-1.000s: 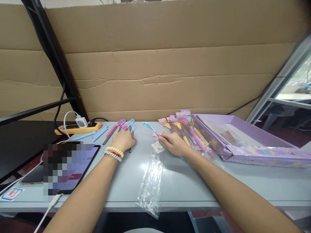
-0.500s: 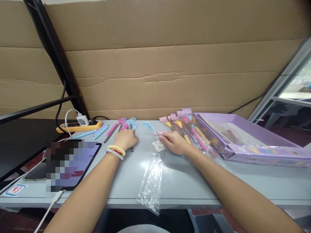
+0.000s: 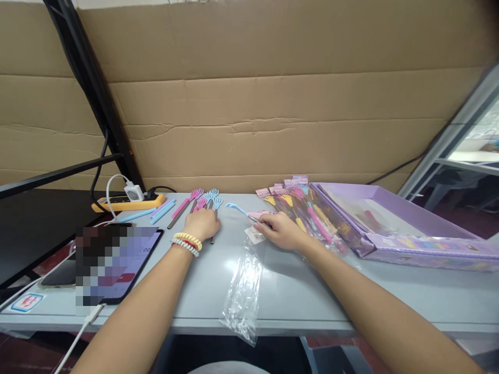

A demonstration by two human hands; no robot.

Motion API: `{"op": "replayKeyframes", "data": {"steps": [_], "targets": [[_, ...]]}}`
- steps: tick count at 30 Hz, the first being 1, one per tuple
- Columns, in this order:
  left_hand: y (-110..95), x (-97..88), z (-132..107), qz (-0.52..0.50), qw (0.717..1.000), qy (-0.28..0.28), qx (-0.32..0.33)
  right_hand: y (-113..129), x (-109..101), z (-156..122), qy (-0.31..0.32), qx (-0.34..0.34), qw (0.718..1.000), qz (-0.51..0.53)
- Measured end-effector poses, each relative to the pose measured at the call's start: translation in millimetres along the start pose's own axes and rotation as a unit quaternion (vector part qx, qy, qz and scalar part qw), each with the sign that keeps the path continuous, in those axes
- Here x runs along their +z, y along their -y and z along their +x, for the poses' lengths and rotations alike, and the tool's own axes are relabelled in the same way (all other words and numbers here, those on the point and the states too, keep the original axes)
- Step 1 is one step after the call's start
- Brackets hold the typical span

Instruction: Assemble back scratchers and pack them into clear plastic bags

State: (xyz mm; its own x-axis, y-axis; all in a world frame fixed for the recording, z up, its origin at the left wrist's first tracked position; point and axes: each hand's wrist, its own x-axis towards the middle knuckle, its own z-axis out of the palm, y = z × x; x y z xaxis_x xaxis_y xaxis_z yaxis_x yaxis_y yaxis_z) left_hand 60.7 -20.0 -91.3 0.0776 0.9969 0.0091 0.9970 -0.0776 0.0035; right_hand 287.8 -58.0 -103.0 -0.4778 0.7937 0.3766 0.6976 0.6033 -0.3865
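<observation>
My right hand is closed on a back scratcher with a light blue claw-shaped head. Its head points left and its thin metal shaft runs into my fingers. Under this hand lie a pink header card and a white label, with a clear plastic sleeve stretching to the table's front edge. My left hand, wearing coiled bands at the wrist, is closed among several pink and blue back scratchers. What its fingers grip is hidden. Several bagged back scratchers lie right of my right hand.
A purple open box stands on the right of the grey table. Loose blue and lilac handles lie left, near a yellow power strip. A tablet and cables occupy the left front. Cardboard forms the back wall.
The blue back scratcher has turned in my right hand, so its head now shows edge-on. My left hand has stayed in nearly the same place.
</observation>
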Motion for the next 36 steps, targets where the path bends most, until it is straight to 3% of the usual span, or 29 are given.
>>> {"op": "replayKeyframes", "data": {"steps": [7,11,15,19,30,33,36], "targets": [[-0.6,-0.1,-1.2,-0.034,0.999,-0.023,0.001,1.2,0.0,0.8,0.011,-0.001,1.0,-0.003],[-5.0,-3.3,-4.9,-0.108,0.987,-0.115,0.013,0.0,1.1,1.1,0.017,0.026,0.999,-0.016],[-11.3,-6.1,-9.4,-0.237,0.946,-0.189,0.113,-2.3,1.6,0.3,0.022,0.03,0.999,-0.023],[-15.3,-3.5,-10.7,-0.246,0.929,-0.207,0.182,-3.7,1.2,0.2,0.03,0.024,0.999,-0.021],[-13.0,-4.5,-7.9,-0.176,0.954,-0.234,0.061,7.2,-4.4,-0.8,0.04,0.005,0.999,-0.032],[-3.9,-6.1,-2.3,-0.195,0.957,-0.211,0.038,6.7,-5.2,-1.1,0.044,0.028,0.998,-0.042],[15.0,-10.3,5.8,-0.178,0.96,-0.212,-0.031,4.7,-5.8,-1.3,0.043,0.053,0.996,-0.058]]}}
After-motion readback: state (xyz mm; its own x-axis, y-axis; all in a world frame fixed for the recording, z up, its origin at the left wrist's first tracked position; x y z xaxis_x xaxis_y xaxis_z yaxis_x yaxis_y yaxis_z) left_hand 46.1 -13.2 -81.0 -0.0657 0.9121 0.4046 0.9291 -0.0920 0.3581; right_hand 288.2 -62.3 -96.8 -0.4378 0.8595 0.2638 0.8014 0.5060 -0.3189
